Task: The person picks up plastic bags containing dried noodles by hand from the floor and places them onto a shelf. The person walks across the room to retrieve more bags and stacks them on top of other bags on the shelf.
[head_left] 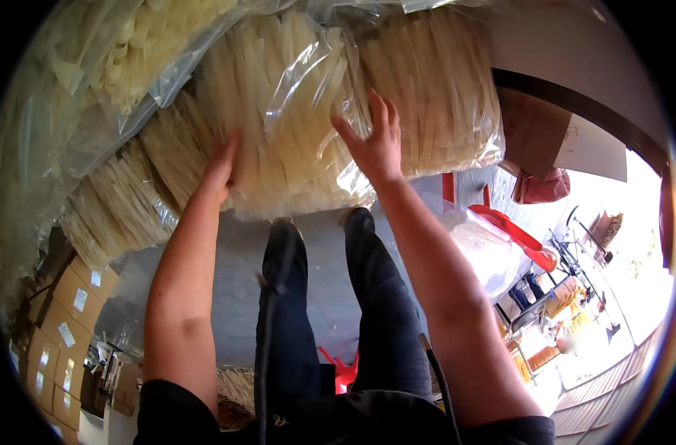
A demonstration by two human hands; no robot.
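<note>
A large clear plastic bag of long, flat, pale-yellow strips (279, 111) is in front of me at the top middle. My left hand (221, 167) is at this bag's left side, its fingers stretched out and partly smeared. Over the bag's right side, my right hand (379, 141) has its fingers and thumb spread. Neither hand is closed round anything; whether the fingertips touch the plastic I cannot tell. A similar bag (434, 96) stands close on the right, and more bagged strips (123, 196) sit on the left.
Loose plastic sheeting with looped pale strips (138, 52) fills the upper left. Stacked cardboard boxes (64, 326) stand at the lower left. A red plastic chair (512, 230) is at the right, with clear plastic (475, 248) beside it. Grey floor (327, 282) lies around my feet.
</note>
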